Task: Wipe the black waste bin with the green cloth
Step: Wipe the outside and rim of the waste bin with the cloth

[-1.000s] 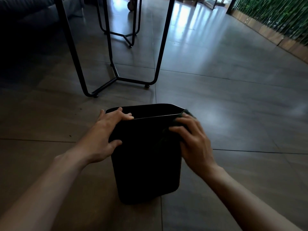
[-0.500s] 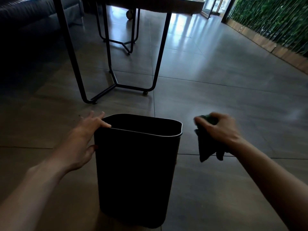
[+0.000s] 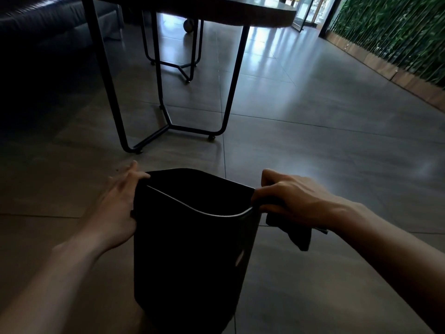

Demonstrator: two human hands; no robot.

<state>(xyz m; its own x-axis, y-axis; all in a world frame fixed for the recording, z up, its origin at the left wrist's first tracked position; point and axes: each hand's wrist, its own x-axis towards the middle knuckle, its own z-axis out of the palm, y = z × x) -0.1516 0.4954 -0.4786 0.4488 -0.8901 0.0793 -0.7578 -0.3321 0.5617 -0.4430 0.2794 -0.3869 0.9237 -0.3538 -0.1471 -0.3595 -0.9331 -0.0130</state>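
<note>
The black waste bin (image 3: 190, 256) stands upright on the tiled floor, low in the middle of the head view. My left hand (image 3: 120, 201) lies against its left side with straight fingers, the fingertips touching the rim's far left corner. My right hand (image 3: 291, 201) grips the green cloth (image 3: 298, 233) at the bin's right rim corner. The cloth looks dark here and hangs down below my palm, beside the bin's right wall. Whether the cloth touches the rim is hidden by my fingers.
A round table (image 3: 216, 10) on thin black metal legs (image 3: 166, 127) stands just beyond the bin. A dark sofa (image 3: 43, 22) fills the far left. A green plant wall (image 3: 397, 32) with a wooden base runs along the right. Open floor tiles (image 3: 325, 145) lie to the right.
My right hand has brought the cloth from the air on the right back to the bin's right rim corner. The left hand stays at the left side.
</note>
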